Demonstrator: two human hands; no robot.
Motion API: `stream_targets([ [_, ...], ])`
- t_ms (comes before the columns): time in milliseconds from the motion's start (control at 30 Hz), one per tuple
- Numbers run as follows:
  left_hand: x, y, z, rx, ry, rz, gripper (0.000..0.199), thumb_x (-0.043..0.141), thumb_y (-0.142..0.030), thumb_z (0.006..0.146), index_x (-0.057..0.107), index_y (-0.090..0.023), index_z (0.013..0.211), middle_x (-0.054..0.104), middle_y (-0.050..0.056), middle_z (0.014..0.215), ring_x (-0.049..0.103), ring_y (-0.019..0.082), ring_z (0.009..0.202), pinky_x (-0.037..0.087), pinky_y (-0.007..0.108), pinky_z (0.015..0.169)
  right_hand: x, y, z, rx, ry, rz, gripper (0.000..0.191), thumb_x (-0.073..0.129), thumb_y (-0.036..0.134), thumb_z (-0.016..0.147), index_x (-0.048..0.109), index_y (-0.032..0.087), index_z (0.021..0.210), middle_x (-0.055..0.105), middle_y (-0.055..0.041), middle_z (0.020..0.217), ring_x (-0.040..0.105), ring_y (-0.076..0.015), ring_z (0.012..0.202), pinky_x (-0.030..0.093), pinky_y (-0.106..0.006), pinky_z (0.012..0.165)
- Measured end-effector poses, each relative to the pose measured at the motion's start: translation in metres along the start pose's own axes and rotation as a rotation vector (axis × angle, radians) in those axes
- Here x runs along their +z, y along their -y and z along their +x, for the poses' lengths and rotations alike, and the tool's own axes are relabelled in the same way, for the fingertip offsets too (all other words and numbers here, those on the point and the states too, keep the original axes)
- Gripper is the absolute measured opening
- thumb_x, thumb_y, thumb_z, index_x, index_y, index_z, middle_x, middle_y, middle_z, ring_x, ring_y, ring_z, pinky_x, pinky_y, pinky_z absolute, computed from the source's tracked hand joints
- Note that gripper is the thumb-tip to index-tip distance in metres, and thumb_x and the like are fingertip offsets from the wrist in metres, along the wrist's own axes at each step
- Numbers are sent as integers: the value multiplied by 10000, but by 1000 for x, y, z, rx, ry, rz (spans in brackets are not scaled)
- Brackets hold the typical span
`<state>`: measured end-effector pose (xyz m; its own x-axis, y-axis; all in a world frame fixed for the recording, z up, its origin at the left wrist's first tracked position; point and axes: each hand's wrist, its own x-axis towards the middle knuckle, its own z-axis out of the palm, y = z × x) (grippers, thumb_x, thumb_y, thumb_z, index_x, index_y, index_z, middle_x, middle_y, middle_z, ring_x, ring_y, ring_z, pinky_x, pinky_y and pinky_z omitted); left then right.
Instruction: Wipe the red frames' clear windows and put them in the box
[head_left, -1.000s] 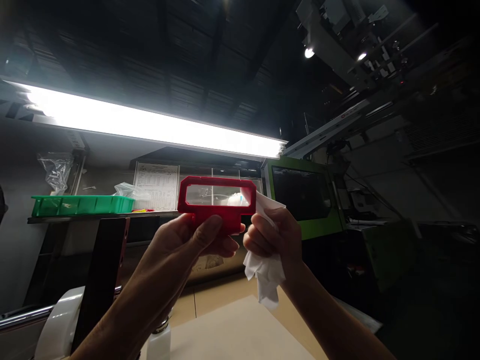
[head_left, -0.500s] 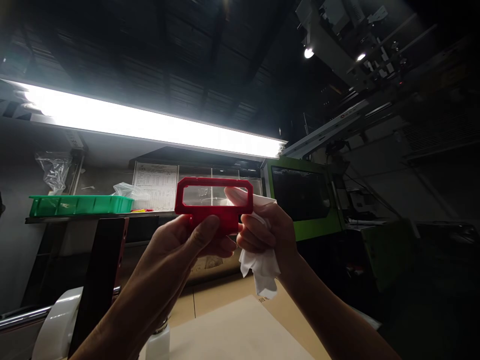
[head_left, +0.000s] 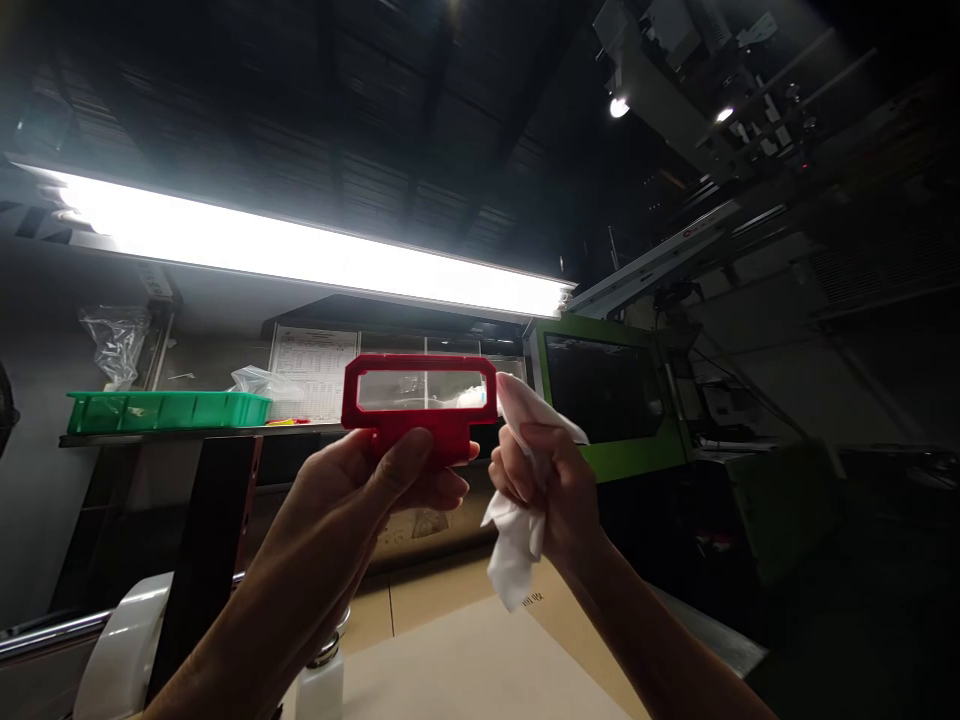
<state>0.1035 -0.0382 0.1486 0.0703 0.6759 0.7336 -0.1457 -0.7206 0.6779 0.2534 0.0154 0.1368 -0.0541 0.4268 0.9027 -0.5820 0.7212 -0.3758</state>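
My left hand (head_left: 375, 490) grips a red plastic frame (head_left: 420, 432) by its lower tab, thumb across the front. The frame is held upright before me, and its wide rectangular window shows the shelf behind it. Just to the right, my right hand (head_left: 555, 480) is closed around a crumpled white cloth (head_left: 525, 405). One fold of the cloth covers a fingertip pointing up beside the frame's right edge; whether it touches the frame I cannot tell. The loose end of the cloth hangs below my fingers.
A lit tube lamp (head_left: 315, 250) spans above. Behind stand a green tray (head_left: 169, 410) on a shelf and a green machine (head_left: 630, 460). Below are cardboard (head_left: 465, 660), a white bottle (head_left: 321, 685) and a white roll (head_left: 124, 650) at lower left.
My right hand with the cloth has moved right, away from the frame's window to beside its edge. The frame in my left hand has shifted slightly left.
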Motion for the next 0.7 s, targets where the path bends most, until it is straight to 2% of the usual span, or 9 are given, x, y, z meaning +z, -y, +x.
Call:
stream_targets([
  [67, 1, -1, -1, 3, -34, 13, 214, 662, -358, 786, 718, -156, 825, 751, 37, 680, 682, 122, 607, 545, 155, 627, -3, 2, -6, -170, -82, -294, 254, 453, 201, 809, 642, 200, 980, 398, 78, 435, 280, -81, 383, 244, -227, 397],
  [133, 2, -1, -2, 7, -42, 14, 196, 659, -343, 789, 720, -157, 803, 750, 34, 674, 681, 116, 605, 542, 142, 628, -8, 7, -10, -352, -98, -570, 194, 490, 192, 816, 650, 218, 923, 427, 58, 493, 330, -98, 421, 279, -258, 429],
  [233, 3, -1, -3, 22, -33, 4, 171, 662, -331, 788, 720, -170, 786, 734, 16, 625, 677, 111, 600, 539, 132, 630, -12, 15, -8, -597, 12, -917, 92, 555, 175, 789, 587, 228, 721, 443, 26, 565, 364, -117, 465, 303, -293, 458],
  [367, 3, 0, -2, 9, -26, 0, 160, 682, -339, 772, 711, -188, 818, 728, -3, 614, 673, 108, 594, 543, 134, 637, -12, 23, 2, -836, 125, -1313, 150, 567, 162, 767, 512, 224, 642, 338, 43, 534, 282, -100, 437, 247, -278, 430],
  [467, 1, 0, -2, 8, -30, -7, 153, 675, -326, 780, 707, -180, 814, 735, 0, 624, 678, 109, 597, 543, 132, 625, -18, 21, 5, -926, 193, -1377, 168, 542, 159, 775, 492, 211, 623, 324, 49, 519, 276, -92, 424, 253, -264, 411],
  [567, -3, 2, -1, 6, -26, -18, 155, 674, -326, 783, 702, -175, 797, 729, -2, 600, 681, 112, 598, 545, 136, 619, -29, 14, 2, -970, 291, -1261, 99, 531, 138, 772, 521, 196, 691, 375, 50, 524, 324, -89, 418, 281, -248, 399],
  [633, -5, 4, 0, 1, 7, -15, 184, 687, -352, 771, 705, -171, 798, 731, 4, 612, 680, 114, 604, 547, 140, 621, -35, 12, 1, -936, 285, -1183, 75, 520, 133, 768, 524, 195, 726, 424, 42, 537, 376, -96, 422, 312, -247, 402],
  [700, -6, 5, 1, 4, 33, -4, 208, 695, -371, 763, 715, -168, 803, 730, 10, 615, 677, 112, 611, 542, 134, 616, -34, 13, 1, -895, 227, -1142, 91, 517, 130, 763, 501, 204, 714, 457, 28, 552, 413, -106, 430, 328, -255, 405],
])
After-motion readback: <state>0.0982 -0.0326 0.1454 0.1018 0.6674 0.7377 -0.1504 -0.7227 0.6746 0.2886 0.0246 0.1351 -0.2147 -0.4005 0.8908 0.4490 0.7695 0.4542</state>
